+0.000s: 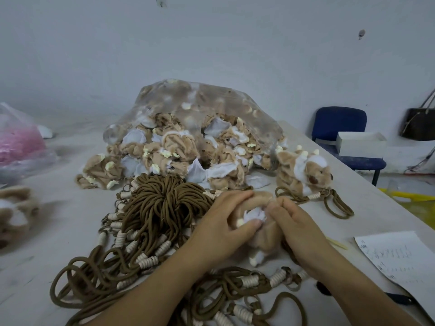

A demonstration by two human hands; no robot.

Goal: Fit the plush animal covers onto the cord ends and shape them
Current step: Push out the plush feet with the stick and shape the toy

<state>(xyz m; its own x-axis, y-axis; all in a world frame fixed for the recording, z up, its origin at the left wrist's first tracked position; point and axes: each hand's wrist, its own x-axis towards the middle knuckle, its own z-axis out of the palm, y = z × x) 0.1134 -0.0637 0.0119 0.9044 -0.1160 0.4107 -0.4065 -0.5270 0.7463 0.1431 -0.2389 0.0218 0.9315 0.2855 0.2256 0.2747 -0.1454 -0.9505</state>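
At nine o'clock from our hands lies the heap of brown round cords with cream-wrapped ends (164,205), limp and light by the look of it and likely to tangle if one is dragged out. Our left hand (217,225) curls round the tan-and-white soft plush animal cover (266,238), thumb pressed across its white lining and fingers wrapped over its top at twelve o'clock. We judge the cover very light, floppy and easily crushed, but not slippery. It is best taken at the rim of its opening, where the fabric can stretch over a cord end. It sits between both palms, its lower part showing at six o'clock. We cannot tell whether a cord end is inside. Our right hand (299,231) pinches the same cover from three o'clock, fingertips bent into the lining. At two o'clock, apart from the hands, lies a finished tan plush animal on its cord loop (303,170).
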